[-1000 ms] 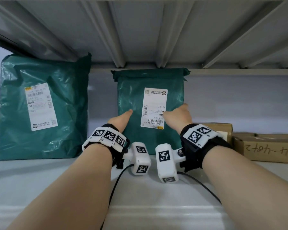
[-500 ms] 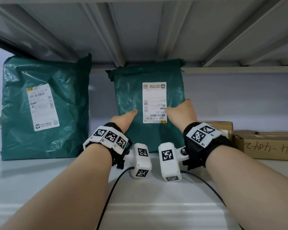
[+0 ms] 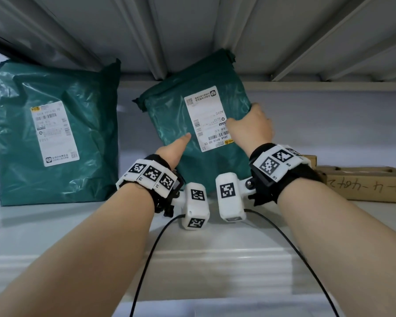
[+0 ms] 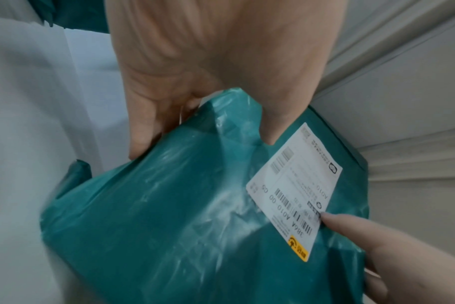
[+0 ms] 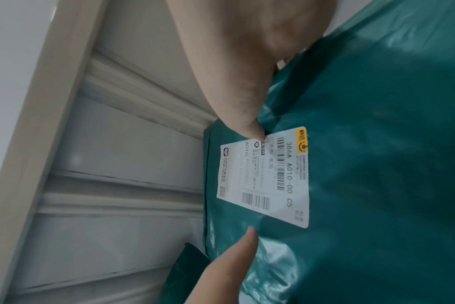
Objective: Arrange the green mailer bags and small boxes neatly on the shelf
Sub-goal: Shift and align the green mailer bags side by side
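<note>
A smaller green mailer bag with a white label is held tilted at the middle of the shelf, its top corner near the ribbed shelf above. My left hand grips its lower left edge, thumb on the front and fingers behind. My right hand grips its right edge, thumb pressing the label. A larger green mailer bag stands upright at the left. Flat cardboard boxes lie at the right.
The white shelf board runs across the front, with black wrist-camera cables trailing over it. The ribbed underside of the upper shelf hangs low overhead. A pale back wall closes the rear.
Both hands have raised the smaller mailer bag and tilted it, so its top now leans right and reaches the upper shelf. The right hand has shifted up its right edge.
</note>
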